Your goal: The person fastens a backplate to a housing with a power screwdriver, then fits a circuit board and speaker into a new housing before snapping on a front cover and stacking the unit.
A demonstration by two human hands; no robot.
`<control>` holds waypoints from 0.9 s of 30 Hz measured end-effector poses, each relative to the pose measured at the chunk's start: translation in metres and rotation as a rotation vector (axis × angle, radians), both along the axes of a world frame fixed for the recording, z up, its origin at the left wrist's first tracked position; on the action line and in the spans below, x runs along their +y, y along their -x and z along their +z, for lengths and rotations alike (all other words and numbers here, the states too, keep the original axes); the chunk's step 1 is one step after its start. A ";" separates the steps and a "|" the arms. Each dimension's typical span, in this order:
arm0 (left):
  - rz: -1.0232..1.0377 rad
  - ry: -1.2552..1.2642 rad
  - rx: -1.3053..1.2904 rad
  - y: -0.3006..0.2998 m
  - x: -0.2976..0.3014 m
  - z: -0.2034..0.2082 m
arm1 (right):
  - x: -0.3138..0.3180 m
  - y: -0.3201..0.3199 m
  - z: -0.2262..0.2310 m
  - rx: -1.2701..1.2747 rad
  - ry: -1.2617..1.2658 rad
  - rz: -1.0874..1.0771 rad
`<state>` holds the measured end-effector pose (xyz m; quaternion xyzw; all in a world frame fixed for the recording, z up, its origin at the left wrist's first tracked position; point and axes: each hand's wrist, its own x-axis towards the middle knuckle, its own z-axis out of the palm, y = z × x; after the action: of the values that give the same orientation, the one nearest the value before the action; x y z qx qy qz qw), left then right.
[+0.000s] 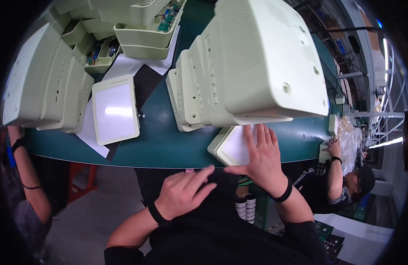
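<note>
My right hand (265,161) lies with its fingers spread on a flat cream device with a white screen (235,142) at the table's front edge. The far part of this device is hidden under a tall stack of cream plastic housings (252,62). Closer to my body, my left hand (182,192) hovers in front of the table edge, its index finger and thumb apart and nothing visible in it. Left of the middle, another cream-framed panel with a white screen (115,110) rests on white and black sheets (150,81).
More cream housings (45,84) stand at the left of the green table (155,132). Behind are cream bins (142,39) with circuit boards and small parts. A co-worker's arm (29,172) shows at left; another person (336,181) works at right beside clear plastic wrapping (346,141). A red stool (82,183) stands below.
</note>
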<state>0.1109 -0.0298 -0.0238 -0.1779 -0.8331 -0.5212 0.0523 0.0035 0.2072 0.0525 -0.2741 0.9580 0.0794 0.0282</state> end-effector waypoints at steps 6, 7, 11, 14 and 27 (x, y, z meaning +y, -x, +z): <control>0.220 0.047 0.021 0.051 0.022 0.016 | 0.009 -0.011 -0.004 0.113 0.347 -0.129; 0.225 0.098 0.019 0.058 0.027 0.016 | 0.016 -0.012 -0.007 0.137 0.460 -0.173; 0.140 0.208 -0.042 0.063 0.043 0.012 | 0.042 -0.026 -0.039 -0.036 0.692 -0.570; 0.062 0.205 -0.083 0.060 0.045 0.013 | 0.039 -0.034 -0.050 -0.224 1.025 -0.582; 0.058 0.121 0.182 0.056 0.043 0.053 | 0.063 -0.041 0.004 -0.344 1.255 -0.067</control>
<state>0.0550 0.0131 0.0296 -0.2029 -0.8597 -0.4498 0.1321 0.0440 0.2702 0.0562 -0.2173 0.8121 -0.5412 0.0180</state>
